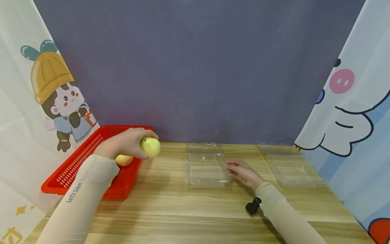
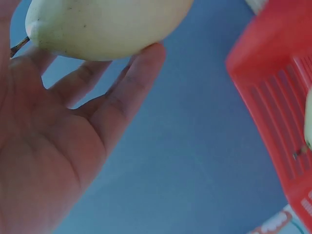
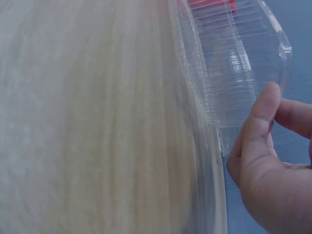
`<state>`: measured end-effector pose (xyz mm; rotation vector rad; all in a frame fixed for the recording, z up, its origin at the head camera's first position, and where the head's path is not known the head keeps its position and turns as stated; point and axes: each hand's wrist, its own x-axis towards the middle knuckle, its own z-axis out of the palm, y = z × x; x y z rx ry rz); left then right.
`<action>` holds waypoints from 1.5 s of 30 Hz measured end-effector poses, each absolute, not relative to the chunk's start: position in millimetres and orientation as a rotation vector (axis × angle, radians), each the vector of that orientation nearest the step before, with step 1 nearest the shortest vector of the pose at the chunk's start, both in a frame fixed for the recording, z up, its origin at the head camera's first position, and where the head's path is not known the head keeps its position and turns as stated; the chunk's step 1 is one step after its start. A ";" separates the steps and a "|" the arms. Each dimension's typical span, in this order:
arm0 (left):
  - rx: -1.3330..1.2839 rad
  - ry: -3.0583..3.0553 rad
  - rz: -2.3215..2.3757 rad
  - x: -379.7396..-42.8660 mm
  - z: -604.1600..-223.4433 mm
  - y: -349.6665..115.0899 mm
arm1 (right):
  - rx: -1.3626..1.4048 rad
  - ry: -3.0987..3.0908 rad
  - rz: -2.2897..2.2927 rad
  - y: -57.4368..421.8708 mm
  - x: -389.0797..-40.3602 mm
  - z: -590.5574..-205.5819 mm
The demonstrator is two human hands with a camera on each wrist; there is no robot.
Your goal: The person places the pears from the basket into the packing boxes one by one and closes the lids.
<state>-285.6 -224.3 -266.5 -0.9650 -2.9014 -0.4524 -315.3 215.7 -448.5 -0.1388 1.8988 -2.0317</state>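
My left hand (image 1: 129,143) grips a pale yellow pear (image 1: 151,147) above the right rim of a red plastic basket (image 1: 117,194). In the left wrist view the pear (image 2: 109,27) shows small dark specks and a stem, with the fingers curved round it. On the table stands a clear plastic clamshell box (image 1: 207,173), its lid folded back toward the wall. My right hand (image 1: 243,173) pinches the right edge of this box between thumb and fingers, as the right wrist view shows at the rim of the box (image 3: 234,63).
Another yellow pear (image 1: 124,160) lies in the basket, partly behind the left wrist. A second open clear box (image 1: 294,171) stands at the right on the wooden table (image 1: 182,213). A grey cloth (image 1: 201,67) hangs behind, with printed curtains at both sides.
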 end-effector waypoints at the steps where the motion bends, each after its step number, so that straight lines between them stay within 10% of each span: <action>1: -0.976 -2.901 -0.451 -286.1 -267.4 -219.4 | -0.141 1.902 -2.029 216.0 -315.5 -448.5; 45: -1.233 -2.872 -0.699 -315.6 -318.0 -95.5 | -0.153 1.923 -2.017 216.2 -314.4 -449.1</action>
